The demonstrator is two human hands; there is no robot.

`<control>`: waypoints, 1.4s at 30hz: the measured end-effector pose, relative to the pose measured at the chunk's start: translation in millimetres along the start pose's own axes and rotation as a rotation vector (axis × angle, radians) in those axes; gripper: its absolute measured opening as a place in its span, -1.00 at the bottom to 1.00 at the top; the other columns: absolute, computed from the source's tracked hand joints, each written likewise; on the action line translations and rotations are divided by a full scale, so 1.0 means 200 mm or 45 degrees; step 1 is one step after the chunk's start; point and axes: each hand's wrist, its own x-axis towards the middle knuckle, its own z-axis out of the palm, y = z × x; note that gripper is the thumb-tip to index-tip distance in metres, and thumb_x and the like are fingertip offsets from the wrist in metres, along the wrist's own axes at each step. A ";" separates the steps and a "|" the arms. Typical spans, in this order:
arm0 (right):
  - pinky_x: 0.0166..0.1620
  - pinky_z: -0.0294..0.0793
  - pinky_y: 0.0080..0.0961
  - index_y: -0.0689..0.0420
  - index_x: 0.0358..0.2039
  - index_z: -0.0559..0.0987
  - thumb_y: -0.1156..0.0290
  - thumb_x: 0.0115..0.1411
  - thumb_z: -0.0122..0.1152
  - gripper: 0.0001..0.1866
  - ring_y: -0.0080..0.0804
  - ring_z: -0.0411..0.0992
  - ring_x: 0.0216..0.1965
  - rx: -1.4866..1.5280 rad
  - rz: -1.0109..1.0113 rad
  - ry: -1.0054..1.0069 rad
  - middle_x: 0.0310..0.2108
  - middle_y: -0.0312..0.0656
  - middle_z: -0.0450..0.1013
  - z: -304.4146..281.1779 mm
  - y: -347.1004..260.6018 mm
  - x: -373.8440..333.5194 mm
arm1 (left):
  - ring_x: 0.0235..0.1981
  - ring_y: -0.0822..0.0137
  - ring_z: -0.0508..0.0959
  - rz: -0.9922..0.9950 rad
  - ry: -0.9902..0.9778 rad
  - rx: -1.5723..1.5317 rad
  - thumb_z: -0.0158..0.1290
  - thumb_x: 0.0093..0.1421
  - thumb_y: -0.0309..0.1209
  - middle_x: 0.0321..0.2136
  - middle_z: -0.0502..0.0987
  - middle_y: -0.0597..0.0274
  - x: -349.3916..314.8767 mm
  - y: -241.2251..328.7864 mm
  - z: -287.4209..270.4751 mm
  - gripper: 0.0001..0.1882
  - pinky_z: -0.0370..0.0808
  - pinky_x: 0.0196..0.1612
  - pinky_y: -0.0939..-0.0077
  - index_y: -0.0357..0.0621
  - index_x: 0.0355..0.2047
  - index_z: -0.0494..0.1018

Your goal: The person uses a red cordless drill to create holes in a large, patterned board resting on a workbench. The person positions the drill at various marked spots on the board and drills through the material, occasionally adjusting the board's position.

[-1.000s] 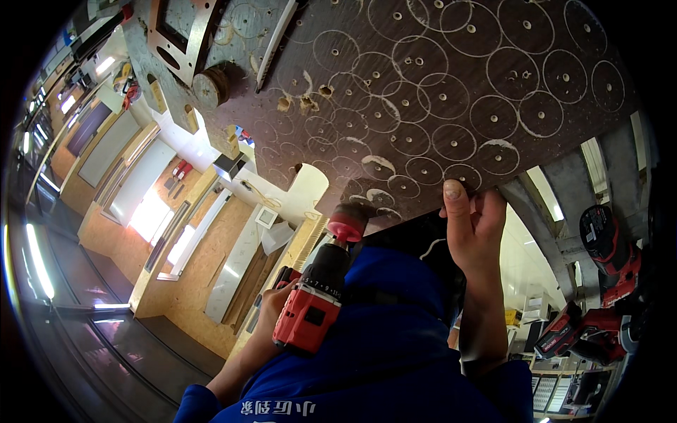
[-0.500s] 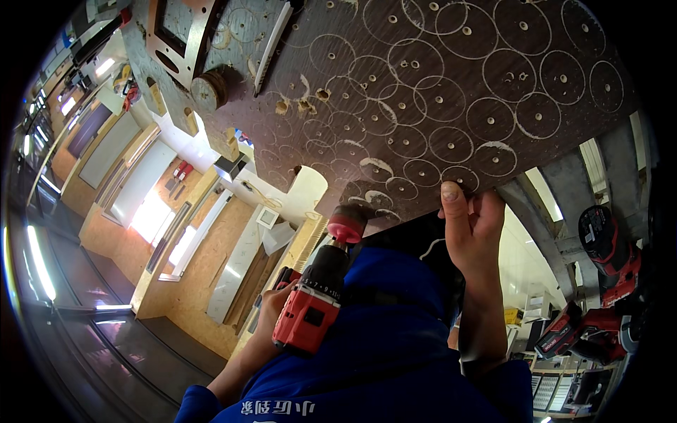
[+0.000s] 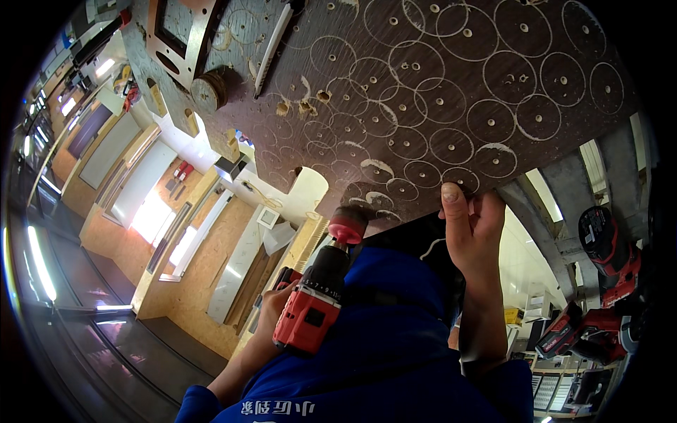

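Drill attachment (image 3: 347, 227) near board (image 3: 451, 92) edge, contact unclear

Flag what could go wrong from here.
The red drill in the left hand has its red cup-shaped bit near the edge of the brown board, so it might slip off. The blue clothing appears close to the bit and could snag. The right hand grips only an edge, so the board may shift.

It is a workshop: circle-scored, drilled worktop (image 3: 486, 120), red power tools (image 3: 622, 285) off its near right corner, chipboard panels (image 3: 194, 314) beyond its left.
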 end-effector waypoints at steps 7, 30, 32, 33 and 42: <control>-0.48 0.43 -0.67 0.23 -0.29 0.45 0.31 0.27 0.18 -0.77 -0.66 0.35 -0.54 0.002 -0.029 -0.010 -0.51 -0.31 0.42 0.00 0.00 0.01 | -0.42 0.18 0.64 0.056 -0.005 0.017 0.24 -0.04 -0.41 -0.39 0.60 0.16 0.00 -0.02 0.00 -0.65 0.53 -0.31 0.43 -0.20 -0.20 0.52; -0.53 0.31 -0.74 0.24 -0.35 0.53 0.36 0.23 0.25 -0.81 -0.71 0.31 -0.58 0.103 -0.091 0.047 -0.55 -0.31 0.43 0.02 0.01 0.01 | -0.42 0.24 0.64 0.000 -0.031 -0.058 0.25 0.00 -0.39 -0.44 0.60 0.18 0.00 0.00 0.00 -0.70 0.54 -0.31 0.46 -0.22 -0.25 0.52; -0.53 0.31 -0.74 0.24 -0.35 0.53 0.36 0.24 0.24 -0.81 -0.72 0.30 -0.59 0.101 -0.092 0.063 -0.56 -0.32 0.43 0.03 0.01 0.01 | -0.42 0.25 0.64 0.008 -0.034 -0.023 0.25 -0.01 -0.40 -0.43 0.60 0.18 0.00 -0.01 0.00 -0.70 0.54 -0.30 0.47 -0.22 -0.25 0.52; -0.53 0.31 -0.74 0.24 -0.36 0.54 0.36 0.24 0.24 -0.82 -0.72 0.30 -0.59 0.100 -0.093 0.070 -0.56 -0.32 0.43 0.03 0.01 0.01 | -0.42 0.25 0.64 0.012 -0.035 -0.005 0.25 -0.01 -0.40 -0.43 0.61 0.18 0.00 -0.01 0.00 -0.70 0.54 -0.30 0.47 -0.22 -0.25 0.52; -0.47 0.44 -0.67 0.22 -0.29 0.46 0.27 0.27 0.19 -0.75 -0.67 0.36 -0.52 0.013 -0.001 -0.013 -0.50 -0.31 0.42 0.00 0.01 0.00 | -0.43 0.26 0.64 0.009 0.001 -0.048 0.25 -0.02 -0.41 -0.43 0.61 0.20 0.00 -0.01 0.00 -0.72 0.54 -0.31 0.47 -0.21 -0.27 0.53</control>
